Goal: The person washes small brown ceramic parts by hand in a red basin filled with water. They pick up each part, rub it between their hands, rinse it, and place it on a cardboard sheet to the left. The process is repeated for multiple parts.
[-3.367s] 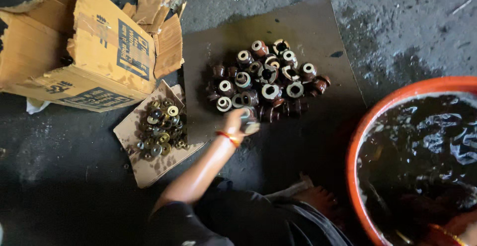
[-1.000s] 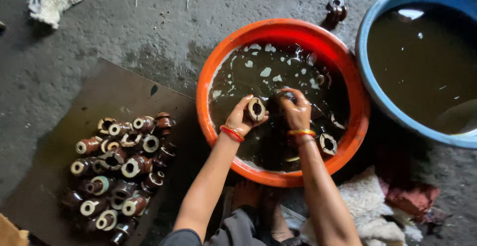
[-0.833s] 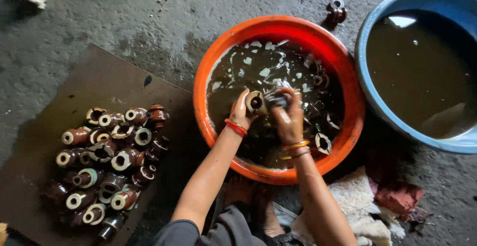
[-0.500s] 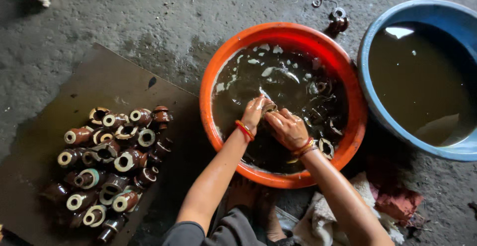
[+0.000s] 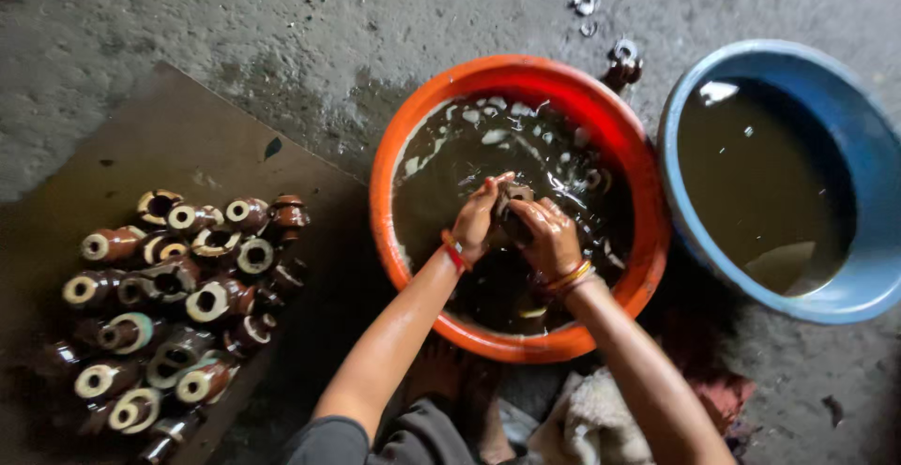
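Clasped from both sides: left hand [image 5: 477,221] and right hand [image 5: 549,237] pressed together around a small dark spool-shaped part [image 5: 511,204], held just above the murky water of the orange basin [image 5: 404,146]. Probably stiff, dense for its size, wet and slippery; likely best gripped round the waist between the flanges. To the right, a blue tub [image 5: 845,305] of brown water. To the left, similar brown spool-shaped parts [image 5: 169,305] heaped on a cardboard sheet [image 5: 188,137]. Rough, damp concrete floor [image 5: 282,24] beneath.
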The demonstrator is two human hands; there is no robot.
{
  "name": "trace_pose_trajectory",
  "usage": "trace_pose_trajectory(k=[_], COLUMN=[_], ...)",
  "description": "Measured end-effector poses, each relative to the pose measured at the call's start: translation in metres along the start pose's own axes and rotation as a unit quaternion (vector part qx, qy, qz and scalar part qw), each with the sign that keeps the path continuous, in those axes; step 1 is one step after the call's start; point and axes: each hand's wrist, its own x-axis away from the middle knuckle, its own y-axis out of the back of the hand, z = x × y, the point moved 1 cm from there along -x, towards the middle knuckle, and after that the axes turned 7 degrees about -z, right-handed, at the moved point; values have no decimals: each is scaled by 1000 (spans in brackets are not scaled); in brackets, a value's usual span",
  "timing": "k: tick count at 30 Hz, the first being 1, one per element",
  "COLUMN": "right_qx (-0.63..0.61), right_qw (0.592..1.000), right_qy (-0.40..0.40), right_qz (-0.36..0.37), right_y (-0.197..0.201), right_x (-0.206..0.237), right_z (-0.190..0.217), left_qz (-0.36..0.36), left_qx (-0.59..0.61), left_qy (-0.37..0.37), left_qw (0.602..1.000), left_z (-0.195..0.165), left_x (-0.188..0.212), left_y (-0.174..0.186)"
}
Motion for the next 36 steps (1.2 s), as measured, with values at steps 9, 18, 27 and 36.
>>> trace_pose_trajectory(k=[9, 18, 27, 36], right_qx=[75, 236, -205, -33], right_qw=[985, 967, 929, 995], right_qy=[119, -82, -303, 60], right_qz=[104, -41, 58, 76], right_y=[-3, -33, -45, 18], right_x=[-2, -5, -30, -42], right_z=[-3, -34, -65, 29], left_qz=[-132, -324, -240, -109], left_qx=[-136, -582, -617, 53], left_qy=[-37, -214, -158, 127], left_qw=[981, 715, 733, 984], left_z=[4, -23, -2, 4], left_x=[-9, 15, -2, -15], left_y=[12, -12, 7, 4])
